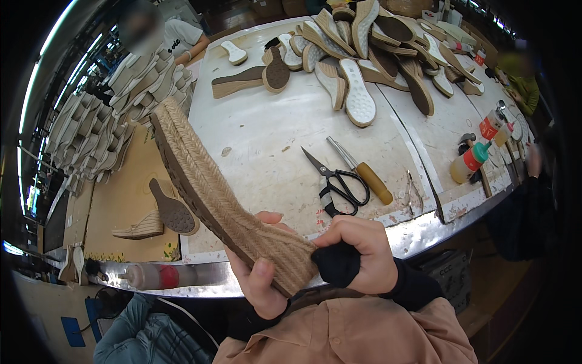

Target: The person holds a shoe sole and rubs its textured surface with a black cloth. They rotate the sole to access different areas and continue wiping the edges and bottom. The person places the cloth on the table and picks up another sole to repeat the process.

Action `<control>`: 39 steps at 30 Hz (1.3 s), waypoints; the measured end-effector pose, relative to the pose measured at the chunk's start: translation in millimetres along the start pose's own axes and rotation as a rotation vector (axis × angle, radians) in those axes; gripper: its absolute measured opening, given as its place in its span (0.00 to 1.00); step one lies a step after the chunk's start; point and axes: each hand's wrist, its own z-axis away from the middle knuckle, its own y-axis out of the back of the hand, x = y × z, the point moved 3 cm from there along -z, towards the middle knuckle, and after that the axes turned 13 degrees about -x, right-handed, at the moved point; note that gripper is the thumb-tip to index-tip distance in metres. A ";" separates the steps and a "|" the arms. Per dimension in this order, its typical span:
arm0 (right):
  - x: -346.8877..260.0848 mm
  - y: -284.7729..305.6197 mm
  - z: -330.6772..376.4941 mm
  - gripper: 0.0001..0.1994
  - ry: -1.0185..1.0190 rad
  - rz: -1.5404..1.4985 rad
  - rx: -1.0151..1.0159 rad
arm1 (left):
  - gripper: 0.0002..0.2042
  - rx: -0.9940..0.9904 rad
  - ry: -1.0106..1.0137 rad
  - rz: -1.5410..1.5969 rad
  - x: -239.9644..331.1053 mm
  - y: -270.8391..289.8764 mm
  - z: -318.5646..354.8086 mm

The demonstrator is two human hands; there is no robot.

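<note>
A wedge shoe sole (206, 182) with braided, rope-covered sides and a brown bottom edge slants up across the near part of the table. My left hand (257, 282) is closed round its thick heel end, thumb on the near side and fingertips showing beyond. At the heel's right edge, my right hand (370, 246) grips a bunched black cloth (337, 265) and holds it against the sole. Just beyond that hand lie black-handled scissors (339, 185) and a metal tool with a yellowish wooden handle (374, 182).
A heap of wedge soles (364, 54) covers the table's far side. Two soles rest on brown cardboard (133, 188) at left, near stacked pale soles (115, 121). A green-capped bottle (470, 162) stands right; another bottle (154, 276) lies at the front edge. Other people sit around the table.
</note>
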 end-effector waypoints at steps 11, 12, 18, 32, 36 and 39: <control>4.9 3.2 0.0 0.02 -0.072 -0.084 -0.027 | 0.40 0.011 -0.038 -0.066 -1.0 -3.1 -0.7; 4.9 3.0 -0.3 0.03 -0.088 -0.095 -0.030 | 0.40 0.013 -0.039 -0.079 -0.4 -3.4 -0.7; 5.5 5.5 0.1 0.03 -0.055 -0.075 -0.052 | 0.40 0.014 0.005 -0.068 -0.6 -3.1 -2.3; 4.7 1.3 0.5 0.03 -0.031 0.032 0.018 | 0.40 0.038 0.019 -0.105 -0.3 -6.3 -2.4; 10.5 2.1 2.6 0.03 -0.058 -0.049 -0.004 | 0.40 0.037 0.053 -0.041 -2.7 -4.7 -3.2; 7.9 2.2 2.6 0.03 -0.046 -0.101 -0.025 | 0.40 0.034 0.055 -0.027 -2.8 -2.3 -3.8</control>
